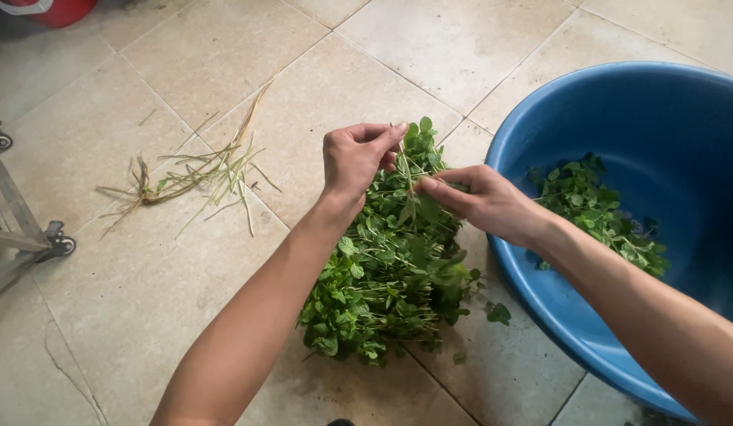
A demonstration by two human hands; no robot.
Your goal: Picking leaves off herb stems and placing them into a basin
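A heap of green leafy herbs [386, 272] lies on the tiled floor in the middle of the view. My left hand [353, 158] is above the heap's far end, with fingertips pinched on the top of a thin herb stem [407, 177]. My right hand [481, 201] pinches the same stem lower down, among its leaves. To the right stands a large blue plastic basin [540, 292] holding a smaller pile of picked herb sprigs [599, 213]; my right forearm crosses over its rim.
A loose bunch of bare, yellowish stems and roots [197, 173] lies on the floor to the left. A metal frame on small caster wheels [55, 241] stands at the left edge. Part of a red container [59, 12] shows at the top left.
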